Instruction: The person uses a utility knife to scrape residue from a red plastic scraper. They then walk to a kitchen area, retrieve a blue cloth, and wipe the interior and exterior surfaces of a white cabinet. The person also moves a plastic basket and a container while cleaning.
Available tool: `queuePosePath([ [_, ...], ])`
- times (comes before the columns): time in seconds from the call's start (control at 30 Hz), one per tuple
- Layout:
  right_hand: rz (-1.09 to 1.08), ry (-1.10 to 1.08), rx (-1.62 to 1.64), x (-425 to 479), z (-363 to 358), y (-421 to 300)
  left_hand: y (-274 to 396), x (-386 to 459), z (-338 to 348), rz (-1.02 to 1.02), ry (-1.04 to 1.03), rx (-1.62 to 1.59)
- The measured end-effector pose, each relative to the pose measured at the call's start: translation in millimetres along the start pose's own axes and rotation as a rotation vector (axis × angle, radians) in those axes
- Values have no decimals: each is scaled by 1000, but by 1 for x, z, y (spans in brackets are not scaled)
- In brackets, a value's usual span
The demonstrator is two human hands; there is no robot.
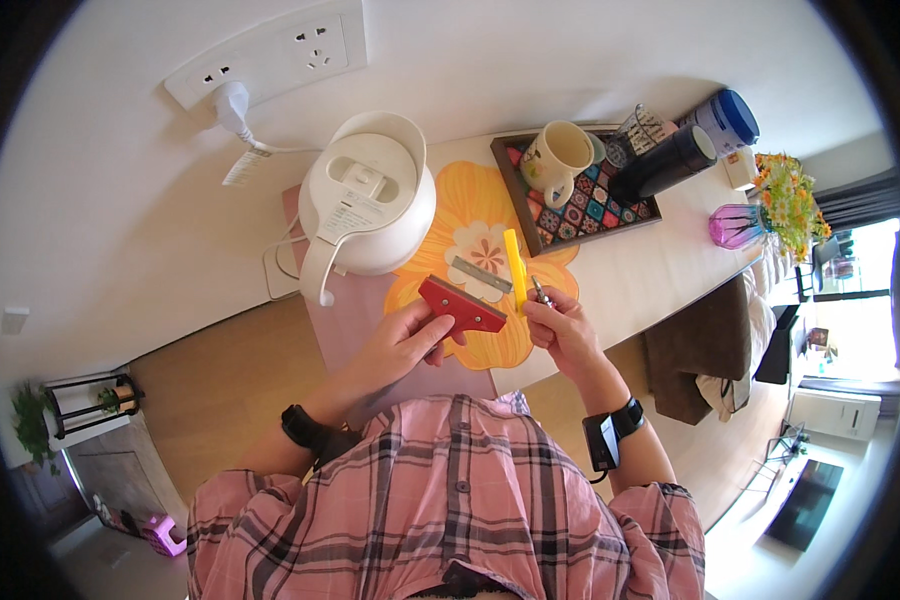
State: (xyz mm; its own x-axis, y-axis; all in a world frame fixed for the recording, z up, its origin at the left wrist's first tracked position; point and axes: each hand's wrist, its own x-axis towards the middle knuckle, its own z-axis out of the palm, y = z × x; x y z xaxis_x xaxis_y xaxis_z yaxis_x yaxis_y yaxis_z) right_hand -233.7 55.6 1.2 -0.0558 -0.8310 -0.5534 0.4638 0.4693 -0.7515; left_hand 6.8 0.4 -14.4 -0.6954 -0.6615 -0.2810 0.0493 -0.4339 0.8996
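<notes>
My left hand point(412, 337) grips a red scraper point(463, 306) by its handle; two screws show on its wide head. My right hand point(566, 330) has its fingers closed on a small screwdriver point(540, 291), its metal tip pointing up and away. A yellow plastic strip point(517, 271), perhaps a blade cover, stands at the fingertips of this hand; whether they pinch it too, I cannot tell. Between the hands and a little beyond them, a flat metal blade point(481, 274) with holes lies on the orange flower-shaped mat point(487, 352).
A white electric kettle point(367, 195) stands at the left, its cord plugged into the wall socket point(270, 56). Beyond the mat, a dark-rimmed tray point(523, 217) holds a mug point(556, 157), a glass and a black bottle point(664, 165). A pink vase point(736, 225) with flowers stands farther right.
</notes>
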Motion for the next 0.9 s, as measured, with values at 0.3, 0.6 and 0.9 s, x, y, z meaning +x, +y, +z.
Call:
queuePosePath([
  [0.3, -60, 2, -129, -10, 19, -9, 5, 6, 2, 44, 13, 49],
  [0.6, -138, 28, -207, -10, 20, -8, 7, 5, 2, 30, 19, 57],
  [0.9, -163, 63, -252, -9, 20, -8, 11, 5, 2, 28, 6, 68],
])
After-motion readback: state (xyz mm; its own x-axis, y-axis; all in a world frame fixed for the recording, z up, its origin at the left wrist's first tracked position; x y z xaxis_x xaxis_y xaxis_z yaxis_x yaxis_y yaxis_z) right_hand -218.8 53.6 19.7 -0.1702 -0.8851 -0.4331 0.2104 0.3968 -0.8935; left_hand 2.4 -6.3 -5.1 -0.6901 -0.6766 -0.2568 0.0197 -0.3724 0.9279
